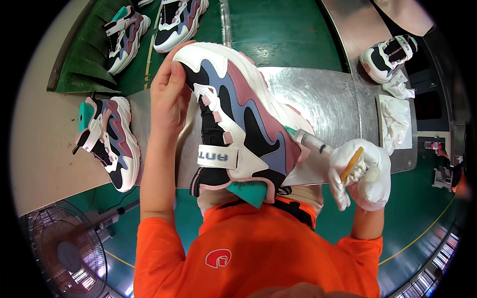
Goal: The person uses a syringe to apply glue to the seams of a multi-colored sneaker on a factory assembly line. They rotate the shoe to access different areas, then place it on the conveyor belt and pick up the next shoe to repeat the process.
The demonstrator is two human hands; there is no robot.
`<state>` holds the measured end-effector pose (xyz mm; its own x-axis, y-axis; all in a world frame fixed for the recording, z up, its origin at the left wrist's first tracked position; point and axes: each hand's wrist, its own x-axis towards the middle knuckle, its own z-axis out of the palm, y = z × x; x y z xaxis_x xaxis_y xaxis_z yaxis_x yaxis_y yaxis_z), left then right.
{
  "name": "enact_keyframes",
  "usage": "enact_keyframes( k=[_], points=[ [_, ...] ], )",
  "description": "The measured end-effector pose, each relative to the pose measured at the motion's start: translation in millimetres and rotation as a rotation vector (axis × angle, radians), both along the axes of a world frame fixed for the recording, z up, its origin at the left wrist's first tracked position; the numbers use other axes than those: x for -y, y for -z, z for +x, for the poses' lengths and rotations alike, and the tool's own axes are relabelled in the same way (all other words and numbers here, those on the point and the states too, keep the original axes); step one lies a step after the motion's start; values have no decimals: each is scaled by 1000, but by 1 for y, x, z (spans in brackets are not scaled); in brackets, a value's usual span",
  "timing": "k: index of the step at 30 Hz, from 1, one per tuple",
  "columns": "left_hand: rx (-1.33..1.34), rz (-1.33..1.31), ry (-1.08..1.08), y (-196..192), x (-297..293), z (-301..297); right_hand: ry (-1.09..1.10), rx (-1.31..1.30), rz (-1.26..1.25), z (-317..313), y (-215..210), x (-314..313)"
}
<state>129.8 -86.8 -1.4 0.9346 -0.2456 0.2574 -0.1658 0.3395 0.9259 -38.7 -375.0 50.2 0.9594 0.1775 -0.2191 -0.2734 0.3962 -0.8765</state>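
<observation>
Chunky sneaker [238, 114] in white, pink, blue and black, held tilted above metal plate, syringe-like tool [313, 141] at its side

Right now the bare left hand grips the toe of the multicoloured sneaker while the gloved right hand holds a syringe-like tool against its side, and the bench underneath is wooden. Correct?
Not quite. The bench under the sneaker is shiny metal sheet, not wood, as the head view shows. The rest holds: bare left hand on the toe, white-gloved right hand holding the syringe-like tool against the shoe's side.

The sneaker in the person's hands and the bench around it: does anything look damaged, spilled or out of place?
Nothing stands out. The sneaker looks intact, held at the toe by the bare left hand. The gloved right hand holds a syringe-like applicator at its side. The crumpled white cloths lie on the metal bench.
</observation>
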Motion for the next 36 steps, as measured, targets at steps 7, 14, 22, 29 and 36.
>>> enact_keyframes(
  k=[7,14,22,29,36],
  points=[
    [-33,21,-44,0,0,0,3,102,143,-17,18,8],
    [-70,49,-92,1,1,-1,71,148,303,-24,39,13],
    [-141,120,-168,1,3,0,167,221,382,-31,55,7],
    [-173,136,-194,1,5,0,187,270,426,-36,64,4],
    [-163,140,-157,3,1,2,163,277,390,-39,66,5]
  ],
)
